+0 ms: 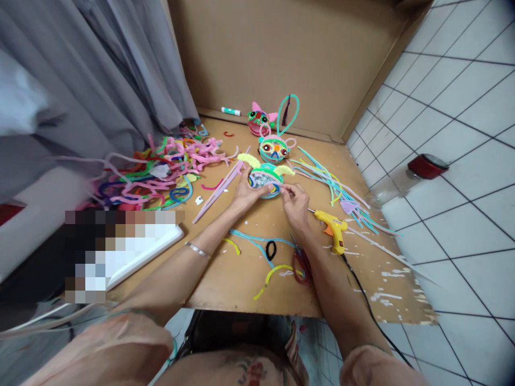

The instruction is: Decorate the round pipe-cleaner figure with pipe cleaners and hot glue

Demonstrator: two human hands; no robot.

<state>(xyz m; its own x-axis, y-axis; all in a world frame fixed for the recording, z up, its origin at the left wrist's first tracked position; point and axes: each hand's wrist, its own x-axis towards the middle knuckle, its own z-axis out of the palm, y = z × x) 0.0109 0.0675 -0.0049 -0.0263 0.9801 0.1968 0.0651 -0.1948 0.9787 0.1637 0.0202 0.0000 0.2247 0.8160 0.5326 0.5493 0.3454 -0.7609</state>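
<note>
My left hand (246, 192) is closed around the left and lower side of a round pipe-cleaner animal head (267, 172), which has a turquoise rim, fuzzy yellow ears and blue-and-yellow pieces low on its front. At its right edge, the fingers of my right hand (295, 202) are pinched together; whatever is between them is too small to make out. Just behind stands a finished-looking head (273, 149) with brown eyes and pink ring ears. Farther back sits a red and green head (259, 119) with pink pointed ears. A yellow glue gun (333, 229) lies right of my right hand.
Loose pipe cleaners heap (189, 158) at left; blue and pink strands (325, 177) lie at right. Scissors (301, 267), a black ring (271, 250) and yellow pieces (277, 271) lie nearer me. A glue stick (230, 111) rests by the back board. The glue gun's cord (364, 295) crosses the table edge.
</note>
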